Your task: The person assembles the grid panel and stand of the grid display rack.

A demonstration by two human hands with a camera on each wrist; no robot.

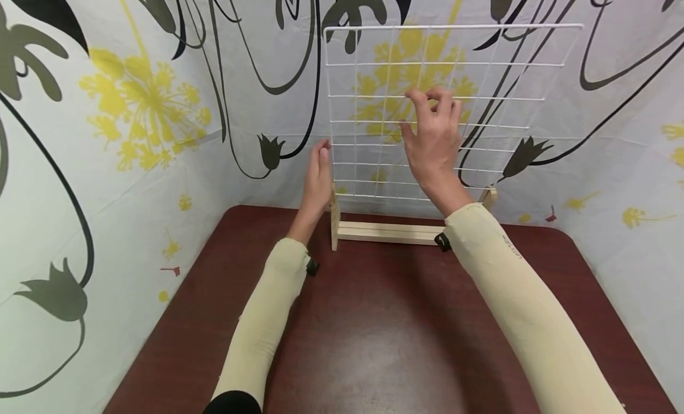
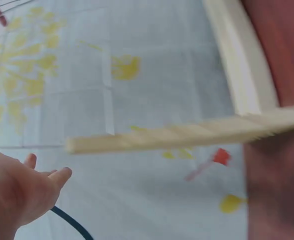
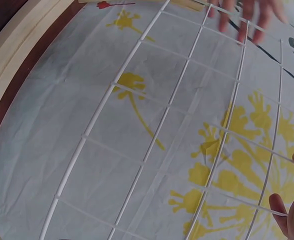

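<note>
A white wire grid panel stands upright in a pale wooden stand at the back of the table. My right hand is at the middle of the grid, fingertips bent onto one wire and the thumb at the wire below. In the right wrist view the thumb meets a grid wire. Along the grid's left edge, just above the stand's left upright, my left hand has its fingers straight. The left wrist view shows the left hand beside the upright's end.
The dark red table has rounded back corners. A patterned cloth wall with yellow and grey flowers rises behind the grid and along both sides. The right upright of the stand is partly hidden by the right forearm.
</note>
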